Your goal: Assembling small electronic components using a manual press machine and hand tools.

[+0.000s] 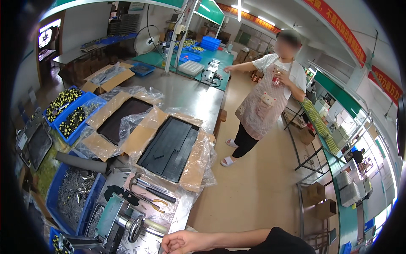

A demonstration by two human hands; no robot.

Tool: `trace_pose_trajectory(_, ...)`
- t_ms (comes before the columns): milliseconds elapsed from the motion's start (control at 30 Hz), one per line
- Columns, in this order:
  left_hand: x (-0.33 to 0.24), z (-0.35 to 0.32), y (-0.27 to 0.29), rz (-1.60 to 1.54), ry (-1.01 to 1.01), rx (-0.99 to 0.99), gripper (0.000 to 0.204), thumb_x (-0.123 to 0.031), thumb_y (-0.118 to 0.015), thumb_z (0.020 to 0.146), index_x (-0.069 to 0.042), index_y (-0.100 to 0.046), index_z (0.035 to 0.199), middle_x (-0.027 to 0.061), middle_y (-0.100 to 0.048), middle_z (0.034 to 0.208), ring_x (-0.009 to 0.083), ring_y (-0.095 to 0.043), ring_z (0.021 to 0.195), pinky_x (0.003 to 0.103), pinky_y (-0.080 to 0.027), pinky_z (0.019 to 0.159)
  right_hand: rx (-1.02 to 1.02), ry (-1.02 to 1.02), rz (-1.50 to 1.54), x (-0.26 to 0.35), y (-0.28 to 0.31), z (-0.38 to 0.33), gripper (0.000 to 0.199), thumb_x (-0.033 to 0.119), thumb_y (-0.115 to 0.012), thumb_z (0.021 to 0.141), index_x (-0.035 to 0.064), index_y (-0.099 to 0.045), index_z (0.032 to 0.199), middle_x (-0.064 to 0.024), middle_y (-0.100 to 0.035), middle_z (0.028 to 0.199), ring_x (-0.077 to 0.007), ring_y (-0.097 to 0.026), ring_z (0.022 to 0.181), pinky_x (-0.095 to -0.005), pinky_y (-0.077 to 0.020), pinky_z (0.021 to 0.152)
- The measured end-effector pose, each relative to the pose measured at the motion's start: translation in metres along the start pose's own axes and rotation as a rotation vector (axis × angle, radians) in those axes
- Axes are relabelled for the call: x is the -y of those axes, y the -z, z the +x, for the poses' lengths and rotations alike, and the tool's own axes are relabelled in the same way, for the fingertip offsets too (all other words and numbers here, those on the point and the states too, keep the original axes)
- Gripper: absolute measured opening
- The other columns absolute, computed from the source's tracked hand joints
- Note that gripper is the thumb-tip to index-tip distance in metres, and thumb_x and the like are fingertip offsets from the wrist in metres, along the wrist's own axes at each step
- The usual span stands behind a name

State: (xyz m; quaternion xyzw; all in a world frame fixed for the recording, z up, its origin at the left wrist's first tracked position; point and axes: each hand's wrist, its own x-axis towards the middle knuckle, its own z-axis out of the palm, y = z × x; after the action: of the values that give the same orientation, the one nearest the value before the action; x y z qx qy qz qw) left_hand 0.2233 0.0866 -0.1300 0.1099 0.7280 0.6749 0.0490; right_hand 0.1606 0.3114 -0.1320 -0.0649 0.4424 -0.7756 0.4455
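My right hand [182, 242] comes in at the bottom edge, its forearm and black sleeve reaching from the right. Its fingers are curled by the metal table's edge; anything inside them is hidden. Just left of it stands a small green bench press [111, 218] with a round handwheel [136, 228]. Behind the press lie a hammer [154, 188] and pliers [153, 204] with yellow-orange handles. A blue bin [99, 186] of small metal pins stands to the left. My left hand is out of view.
Open cartons hold black flat strips [171, 148] and a dark tray [122, 120]. Blue bins of yellow-and-black parts [63, 101] sit at the left. A person in an apron [268, 99] stands across the aisle, one arm stretched toward a device [211, 74] on the green bench.
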Motion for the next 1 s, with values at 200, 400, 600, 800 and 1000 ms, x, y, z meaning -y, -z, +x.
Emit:
trace_pose_trajectory(200, 0.020, -0.015, -0.001, 0.077, 0.123, -0.124, 0.032, 0.005, -0.080, 0.085, 0.004, -0.070, 0.116, 0.0156, -0.074, 0.104, 0.0184, -0.071, 0.092, 0.030, -0.058, 0.079, -0.063, -0.018, 0.089, -0.021, -0.004, 0.006, 0.018, 0.014, -0.070, 0.098, 0.0042, -0.064, 0.112, -0.0026, -0.066, 0.095, -0.0099, -0.063, 0.079, -0.0246, -0.0506, 0.070)
trace_pose_trajectory(400, 0.013, 0.001, -0.023, 0.059, 0.171, -0.342, 0.031, 0.006, -0.077, 0.086, 0.003, -0.071, 0.116, 0.0156, -0.067, 0.119, 0.0227, -0.064, 0.109, 0.033, -0.053, 0.094, -0.129, 0.179, 0.012, -0.033, -0.005, 0.014, 0.025, 0.008, -0.062, 0.103, 0.0024, -0.054, 0.126, -0.0030, -0.056, 0.116, -0.0108, -0.058, 0.104, -0.0265, -0.0500, 0.086)
trace_pose_trajectory(600, 0.009, 0.000, -0.020, 0.153, 0.054, -0.388, 0.030, 0.005, -0.077, 0.085, 0.003, -0.071, 0.115, 0.0165, -0.066, 0.117, 0.0268, -0.064, 0.107, 0.034, -0.051, 0.094, -0.136, 0.354, -0.051, -0.037, -0.012, 0.019, 0.028, 0.003, -0.062, 0.102, 0.0008, -0.053, 0.129, -0.0057, -0.052, 0.127, -0.0141, -0.055, 0.115, -0.0302, -0.0504, 0.094)
trace_pose_trajectory(800, -0.023, 0.013, -0.025, 0.103, 0.150, -0.442, 0.026, 0.001, -0.073, 0.090, 0.005, -0.070, 0.116, 0.0176, -0.067, 0.120, 0.0282, -0.064, 0.111, 0.037, -0.051, 0.098, -0.322, 0.533, -0.624, -0.013, -0.022, 0.019, 0.023, 0.004, -0.068, 0.097, -0.0009, -0.065, 0.120, -0.0076, -0.063, 0.118, -0.0153, -0.064, 0.103, -0.0279, -0.0527, 0.089)
trace_pose_trajectory(1000, -0.003, 0.001, -0.020, -0.306, 0.310, -0.526, 0.021, 0.004, -0.071, 0.092, 0.009, -0.070, 0.112, 0.0160, -0.072, 0.111, 0.0217, -0.069, 0.101, 0.032, -0.057, 0.091, -0.238, 0.590, -0.701, 0.000, -0.025, 0.015, 0.022, 0.002, -0.070, 0.094, 0.0004, -0.069, 0.116, -0.0108, -0.065, 0.117, -0.0212, -0.066, 0.102, -0.0308, -0.0539, 0.087)
